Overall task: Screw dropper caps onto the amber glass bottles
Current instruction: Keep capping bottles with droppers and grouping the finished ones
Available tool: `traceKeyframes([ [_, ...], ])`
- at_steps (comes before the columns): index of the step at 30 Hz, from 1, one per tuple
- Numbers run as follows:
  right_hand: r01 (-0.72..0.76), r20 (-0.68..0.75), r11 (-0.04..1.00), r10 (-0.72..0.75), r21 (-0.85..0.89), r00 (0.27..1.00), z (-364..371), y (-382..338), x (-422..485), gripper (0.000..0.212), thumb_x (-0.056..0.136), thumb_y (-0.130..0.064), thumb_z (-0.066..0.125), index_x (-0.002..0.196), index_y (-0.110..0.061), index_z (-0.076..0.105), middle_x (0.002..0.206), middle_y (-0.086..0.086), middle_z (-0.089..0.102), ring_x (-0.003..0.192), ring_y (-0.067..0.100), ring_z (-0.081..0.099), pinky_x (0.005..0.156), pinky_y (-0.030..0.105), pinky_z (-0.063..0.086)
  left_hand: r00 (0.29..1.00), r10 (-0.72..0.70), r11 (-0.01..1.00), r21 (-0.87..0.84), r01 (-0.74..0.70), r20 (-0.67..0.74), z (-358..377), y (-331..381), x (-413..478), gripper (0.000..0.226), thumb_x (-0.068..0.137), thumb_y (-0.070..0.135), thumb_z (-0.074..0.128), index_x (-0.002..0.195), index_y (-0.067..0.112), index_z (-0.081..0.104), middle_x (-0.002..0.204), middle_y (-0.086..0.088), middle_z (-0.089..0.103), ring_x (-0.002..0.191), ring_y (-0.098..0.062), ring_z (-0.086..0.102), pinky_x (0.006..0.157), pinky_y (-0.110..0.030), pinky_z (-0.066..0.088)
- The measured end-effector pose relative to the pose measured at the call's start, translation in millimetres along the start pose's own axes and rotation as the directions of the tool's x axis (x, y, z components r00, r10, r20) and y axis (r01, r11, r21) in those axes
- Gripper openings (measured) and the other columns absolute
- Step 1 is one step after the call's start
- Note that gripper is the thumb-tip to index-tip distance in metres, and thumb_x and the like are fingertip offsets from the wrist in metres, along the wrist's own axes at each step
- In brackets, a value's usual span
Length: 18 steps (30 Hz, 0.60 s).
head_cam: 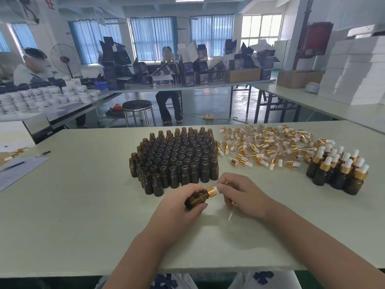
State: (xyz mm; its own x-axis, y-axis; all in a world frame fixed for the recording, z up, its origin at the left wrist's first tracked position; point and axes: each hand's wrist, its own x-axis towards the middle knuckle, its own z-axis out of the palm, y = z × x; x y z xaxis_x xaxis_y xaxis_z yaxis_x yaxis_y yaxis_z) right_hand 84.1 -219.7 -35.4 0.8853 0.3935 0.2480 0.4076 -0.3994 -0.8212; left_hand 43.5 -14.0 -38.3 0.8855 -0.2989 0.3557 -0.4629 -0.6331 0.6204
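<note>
Early days tbh: a small bunch of capped bottles [337, 173] stands on the right of the desk [83, 205]. A big block of open bottles [175, 157] and a heap of loose caps [266, 146] still wait. The left hand [177, 209] grips a bottle [194, 201] just over the desk, tilted, neck pointing up-right. The right hand [243, 195] pinches its cap [211, 190].

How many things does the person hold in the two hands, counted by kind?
Small amber glass bottle, in the left hand: 1
Gold-collared dropper caps: 2 (one on the bottle, one spare in the right hand)
Total: 3
</note>
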Motion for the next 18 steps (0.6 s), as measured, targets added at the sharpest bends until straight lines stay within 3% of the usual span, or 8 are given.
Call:
traceKeyframes([
  [6, 0.046, -0.041, 0.996, -0.05, -0.076, 0.998, 2.3, -2.5, -0.4, 0.049, 0.097, -0.043, 0.041, 0.054, -0.023, 0.054, 0.048, -0.011, 0.054, 0.048, 0.0, 0.047, 0.058, 0.008, 0.04, 1.0, 0.014, 1.0, 0.002, -0.014, -0.011, 0.4, -0.4, 1.0, 0.031, 0.085, 0.024, 0.069, 0.115, 0.032, 0.062, 0.102, 0.017, 0.064, 0.094, 0.001, 0.055, 0.082, -0.015, 0.043],
  [11, -0.005, -0.028, 0.999, 0.003, -0.048, 1.0, 3.9, -3.6, 1.5, 0.055, 0.089, -0.06, 0.033, 0.052, -0.024, 0.053, 0.048, -0.007, 0.056, 0.046, 0.0, 0.047, 0.057, 0.008, 0.04, 1.0, 0.014, 1.0, 0.006, -0.014, -0.019, 1.1, -1.9, 1.3, 0.03, 0.085, 0.025, 0.069, 0.113, 0.032, 0.062, 0.1, 0.018, 0.064, 0.091, 0.0, 0.054, 0.077, -0.015, 0.043],
  [18, -0.016, 0.031, 1.0, 0.016, 0.008, 0.999, -1.0, -0.9, 0.3, 0.022, 0.097, -0.02, 0.051, 0.077, -0.025, 0.057, 0.051, -0.007, 0.059, 0.048, 0.002, 0.052, 0.051, 0.011, 0.041, 1.0, 0.018, 1.0, 0.015, -0.017, -0.017, 1.8, -3.2, 1.8, 0.031, 0.085, 0.026, 0.069, 0.113, 0.034, 0.062, 0.098, 0.021, 0.063, 0.091, 0.002, 0.054, 0.074, -0.009, 0.039],
])
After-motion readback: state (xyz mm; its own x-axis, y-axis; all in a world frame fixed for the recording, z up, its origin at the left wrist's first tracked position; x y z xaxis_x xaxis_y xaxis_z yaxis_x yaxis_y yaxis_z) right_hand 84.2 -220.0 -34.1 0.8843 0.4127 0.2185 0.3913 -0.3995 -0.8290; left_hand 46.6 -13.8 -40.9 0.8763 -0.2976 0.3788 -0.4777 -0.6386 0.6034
